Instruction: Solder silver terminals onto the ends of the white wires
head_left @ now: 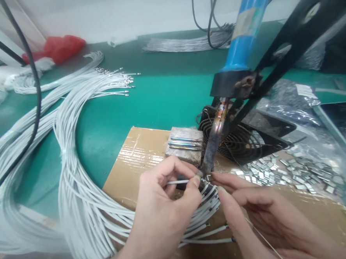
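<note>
The left hand (162, 207) pinched one white wire (177, 181) between thumb and forefinger, holding its stripped end just under the tip of the soldering iron (216, 140). The right hand (272, 225) met it from the other side, fingertips closed on a small metal terminal (208, 178) at the iron's tip; a thin strand of solder (271, 249) ran back across that hand towards the lower edge of the view. Whether wire and terminal were touching could not be told, as the fingers hid the joint.

The iron hung tilted from a black stand (286, 54), its blue handle (243, 32) uppermost. Just left of the iron sat a grey block (185, 146) with metal rods lying on it. Behind the iron lay a black fan (248, 138). To the right of the iron, a heap of loose terminals (287, 173) was spread over the cardboard (136, 158) that lay beneath both hands. Left of the iron, a large coil of white wires (71, 170) curved across the green table (163, 93), its near ends fanned out below the left hand. Far left of the iron, a red bag (62, 46) lay by the wall.
</note>
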`<move>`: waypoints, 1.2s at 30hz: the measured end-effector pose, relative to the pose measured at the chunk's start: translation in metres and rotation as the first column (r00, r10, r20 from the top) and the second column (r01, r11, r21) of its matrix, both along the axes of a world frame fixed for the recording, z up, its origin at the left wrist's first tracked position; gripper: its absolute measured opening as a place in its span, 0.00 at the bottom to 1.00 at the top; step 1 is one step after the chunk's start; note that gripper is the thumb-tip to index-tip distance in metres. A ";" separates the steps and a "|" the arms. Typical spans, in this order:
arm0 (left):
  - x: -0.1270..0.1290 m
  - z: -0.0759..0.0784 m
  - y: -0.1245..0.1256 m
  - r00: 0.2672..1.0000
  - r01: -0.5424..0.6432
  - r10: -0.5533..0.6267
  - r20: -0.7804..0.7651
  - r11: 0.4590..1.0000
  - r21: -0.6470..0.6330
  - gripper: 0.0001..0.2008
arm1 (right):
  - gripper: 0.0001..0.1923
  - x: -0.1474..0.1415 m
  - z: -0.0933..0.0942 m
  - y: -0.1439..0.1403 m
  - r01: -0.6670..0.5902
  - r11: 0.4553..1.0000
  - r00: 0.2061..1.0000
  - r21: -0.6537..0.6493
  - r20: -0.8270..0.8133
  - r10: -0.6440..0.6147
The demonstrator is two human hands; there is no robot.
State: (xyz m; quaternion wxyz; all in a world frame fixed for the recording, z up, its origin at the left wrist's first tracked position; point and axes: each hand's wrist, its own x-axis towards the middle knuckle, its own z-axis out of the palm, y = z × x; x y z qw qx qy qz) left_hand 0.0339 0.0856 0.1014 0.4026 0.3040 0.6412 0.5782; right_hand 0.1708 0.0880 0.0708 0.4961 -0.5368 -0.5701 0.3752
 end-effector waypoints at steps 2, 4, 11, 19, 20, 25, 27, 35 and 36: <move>0.000 0.000 0.000 1.000 -0.010 0.010 0.008 1.000 -0.012 0.09 | 0.08 0.000 -0.001 0.000 0.007 1.000 1.000 0.007 0.012 -0.007; 0.000 0.000 0.000 1.000 -0.017 0.017 0.011 1.000 -0.014 0.09 | 0.08 0.000 -0.003 0.000 0.006 1.000 1.000 0.019 0.022 -0.006; 0.002 0.003 -0.001 1.000 -0.014 0.014 -0.008 1.000 -0.020 0.09 | 0.07 0.003 -0.005 0.002 -0.014 0.997 0.998 0.070 0.062 0.010; 0.002 0.004 -0.001 1.000 -0.014 0.013 -0.011 1.000 -0.007 0.09 | 0.08 -0.002 -0.002 -0.001 0.028 0.999 0.997 0.047 0.065 -0.031; 0.001 0.003 0.000 1.000 -0.007 0.007 -0.013 1.000 0.003 0.09 | 0.08 -0.002 -0.002 -0.001 0.029 0.999 0.997 0.046 0.069 -0.032; 0.002 0.004 0.000 1.000 -0.012 0.012 0.003 1.000 -0.010 0.09 | 0.07 0.003 -0.007 0.002 -0.024 0.996 0.995 0.090 0.101 0.015; 0.003 0.006 0.000 1.000 -0.019 0.019 0.010 1.000 -0.023 0.09 | 0.07 0.004 -0.008 0.003 -0.045 0.993 0.994 0.107 0.108 0.034; 0.000 -0.002 -0.002 0.998 0.006 -0.005 -0.055 1.000 0.005 0.08 | 0.06 0.005 -0.009 0.002 -0.021 0.992 0.993 0.122 0.118 0.007; -0.001 -0.004 -0.002 0.998 0.014 -0.014 -0.066 1.000 0.009 0.07 | 0.06 0.006 -0.010 0.003 -0.022 0.992 0.992 0.122 0.123 0.007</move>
